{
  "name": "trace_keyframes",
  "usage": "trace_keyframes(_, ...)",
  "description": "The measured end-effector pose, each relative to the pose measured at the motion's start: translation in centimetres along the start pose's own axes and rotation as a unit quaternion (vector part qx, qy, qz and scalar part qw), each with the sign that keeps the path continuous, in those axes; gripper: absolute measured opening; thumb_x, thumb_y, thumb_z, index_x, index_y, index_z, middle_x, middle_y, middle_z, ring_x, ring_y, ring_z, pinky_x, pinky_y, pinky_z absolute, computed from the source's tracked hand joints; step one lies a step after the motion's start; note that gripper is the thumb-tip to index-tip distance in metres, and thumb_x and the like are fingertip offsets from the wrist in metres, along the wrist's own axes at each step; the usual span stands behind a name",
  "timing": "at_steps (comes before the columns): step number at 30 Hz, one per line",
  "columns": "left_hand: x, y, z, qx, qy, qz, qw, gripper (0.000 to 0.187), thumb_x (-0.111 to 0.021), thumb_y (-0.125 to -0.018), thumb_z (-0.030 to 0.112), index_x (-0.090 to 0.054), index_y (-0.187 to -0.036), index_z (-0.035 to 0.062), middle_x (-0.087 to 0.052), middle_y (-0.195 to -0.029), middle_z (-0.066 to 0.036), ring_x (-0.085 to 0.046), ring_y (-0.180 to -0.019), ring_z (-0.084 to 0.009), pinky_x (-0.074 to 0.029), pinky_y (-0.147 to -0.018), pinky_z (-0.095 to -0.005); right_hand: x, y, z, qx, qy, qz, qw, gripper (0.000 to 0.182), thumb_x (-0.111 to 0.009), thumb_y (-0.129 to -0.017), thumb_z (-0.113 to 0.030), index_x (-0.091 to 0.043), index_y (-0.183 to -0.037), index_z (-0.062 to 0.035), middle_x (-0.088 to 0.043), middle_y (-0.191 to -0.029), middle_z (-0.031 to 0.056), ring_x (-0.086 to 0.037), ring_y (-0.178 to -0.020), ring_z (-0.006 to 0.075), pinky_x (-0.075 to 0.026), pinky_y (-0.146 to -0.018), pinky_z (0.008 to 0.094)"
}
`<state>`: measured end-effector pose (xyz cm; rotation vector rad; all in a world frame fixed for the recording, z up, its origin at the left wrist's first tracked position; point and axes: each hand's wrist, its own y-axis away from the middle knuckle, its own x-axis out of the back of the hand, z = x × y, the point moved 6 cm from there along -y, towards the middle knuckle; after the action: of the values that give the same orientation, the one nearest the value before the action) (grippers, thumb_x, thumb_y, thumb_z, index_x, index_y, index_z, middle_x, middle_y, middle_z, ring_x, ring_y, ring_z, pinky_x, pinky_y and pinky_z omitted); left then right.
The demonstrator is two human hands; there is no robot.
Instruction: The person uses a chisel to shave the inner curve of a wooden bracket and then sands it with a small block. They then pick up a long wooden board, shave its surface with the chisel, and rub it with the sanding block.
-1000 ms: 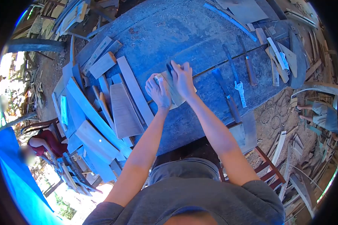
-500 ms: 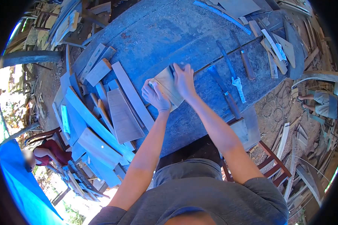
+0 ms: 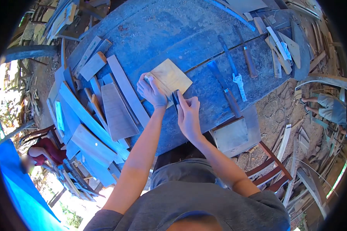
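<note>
A pale, squarish wooden piece lies tilted over the blue-grey table, in the middle of the view. My left hand grips its left edge, with the fingers wrapped round that side. Close to the piece's lower edge, my right hand holds a small dark block between thumb and fingers. Part of the block is hidden by the fingers.
Wooden boards lie on the left of the table. Chisel-like tools and a wooden-handled tool lie to the right. A chair stands lower right. Other people sit at far left and far right.
My right hand has moved down toward me with the dark block, from the piece's upper part to its lower edge. More of the wooden piece's face shows, and the whole view has shifted slightly.
</note>
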<state>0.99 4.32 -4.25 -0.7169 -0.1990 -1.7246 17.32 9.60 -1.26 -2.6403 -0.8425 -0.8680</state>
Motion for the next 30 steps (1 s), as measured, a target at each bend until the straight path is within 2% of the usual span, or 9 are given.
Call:
trace_keyframes(2,0.2,0.0,0.2,-0.002,-0.004,-0.002,1.0,0.039,-0.041,-0.101,0.034,-0.052,-0.121,0.0031,-0.051,-0.111,-0.014,-0.044,-0.108,-0.0319,-0.03,-0.098,-0.0433,-0.5,-0.4,1.1,0.0,-0.052,-0.021,0.998,0.04,-0.06,-0.089,-0.004,-0.059,-0.129,-0.0025,-0.049,-0.098,0.0179,-0.047,-0.091,0.0348,-0.04,-0.081,0.0428)
trace_keyframes(5,0.1,0.0,0.1,0.01,-0.009,0.0,1.0,0.038,-0.041,-0.1,0.033,-0.052,-0.122,0.0035,-0.051,-0.111,-0.014,-0.044,-0.108,-0.0323,-0.03,-0.098,-0.044,-0.8,-4.5,5.0,-0.039,-0.011,0.05,0.998,0.042,-0.059,-0.089,-0.002,-0.059,-0.131,-0.003,-0.047,-0.096,0.0169,-0.047,-0.09,0.0334,-0.04,-0.082,0.0424)
trace_keyframes(8,-0.1,-0.1,-0.1,0.017,-0.006,0.005,1.0,0.037,-0.042,-0.1,0.033,-0.052,-0.121,0.0043,-0.051,-0.11,-0.015,-0.044,-0.108,-0.0322,-0.03,-0.098,-0.0438,-0.2,-3.9,2.8,-0.052,0.026,0.051,0.997,0.042,-0.06,-0.089,-0.003,-0.059,-0.131,-0.0034,-0.047,-0.095,0.0167,-0.047,-0.089,0.0327,-0.04,-0.082,0.0421)
trace_keyframes(10,0.0,0.0,-0.3,0.0,0.009,0.007,1.0,0.037,-0.042,-0.1,0.034,-0.053,-0.12,0.0047,-0.051,-0.11,-0.014,-0.044,-0.107,-0.0317,-0.03,-0.098,-0.0433,0.1,-0.1,-1.2,-0.015,-0.036,-0.012,0.999,0.04,-0.059,-0.091,-0.002,-0.061,-0.13,-0.0053,-0.048,-0.091,0.0147,-0.046,-0.086,0.0288,-0.04,-0.081,0.0364)
trace_keyframes(15,0.2,0.2,0.3,-0.001,-0.009,0.013,1.0,0.035,-0.043,-0.1,0.033,-0.054,-0.118,0.0053,-0.052,-0.108,-0.013,-0.044,-0.105,-0.0307,-0.03,-0.097,-0.0424,0.0,-6.4,4.1,-0.036,0.038,0.042,0.998,0.037,-0.057,-0.09,-0.005,-0.06,-0.127,-0.0045,-0.047,-0.095,0.0196,-0.046,-0.09,0.0352,-0.039,-0.081,0.0426)
trace_keyframes(17,0.3,-0.2,0.2,-0.003,-0.014,0.017,1.0,0.034,-0.043,-0.1,0.033,-0.054,-0.117,0.0054,-0.052,-0.108,-0.013,-0.045,-0.105,-0.0305,-0.03,-0.097,-0.0424,-0.6,-5.6,4.5,-0.029,0.043,0.045,0.998,0.038,-0.057,-0.089,-0.004,-0.059,-0.127,-0.0043,-0.047,-0.094,0.0195,-0.046,-0.09,0.0353,-0.039,-0.08,0.0425)
trace_keyframes(23,0.6,0.3,0.3,0.008,-0.011,0.003,1.0,0.037,-0.041,-0.101,0.034,-0.054,-0.12,0.0056,-0.053,-0.108,-0.014,-0.045,-0.106,-0.0308,-0.03,-0.098,-0.0421,-0.4,-1.6,-0.5,0.015,0.01,-0.047,0.999,0.041,-0.058,-0.09,-0.001,-0.059,-0.13,-0.0022,-0.048,-0.095,0.0168,-0.047,-0.091,0.0328,-0.04,-0.083,0.0419)
trace_keyframes(28,0.5,0.2,0.9,-0.001,-0.012,0.009,1.0,0.036,-0.041,-0.101,0.034,-0.054,-0.12,0.0064,-0.053,-0.109,-0.014,-0.045,-0.106,-0.0311,-0.03,-0.098,-0.0423,-1.6,-8.7,2.1,0.056,0.104,0.002,0.993,0.038,-0.056,-0.091,-0.003,-0.06,-0.129,-0.0004,-0.05,-0.097,0.0186,-0.047,-0.09,0.0342,-0.041,-0.082,0.0421)
trace_keyframes(30,0.6,0.0,1.1,-0.004,-0.009,0.009,1.0,0.036,-0.041,-0.101,0.034,-0.054,-0.119,0.0064,-0.052,-0.109,-0.014,-0.045,-0.106,-0.0311,-0.03,-0.098,-0.0423,-0.7,-5.2,0.7,0.033,0.059,0.002,0.998,0.037,-0.057,-0.091,-0.003,-0.061,-0.127,-0.0001,-0.051,-0.1,0.0194,-0.048,-0.093,0.0352,-0.041,-0.083,0.0437)
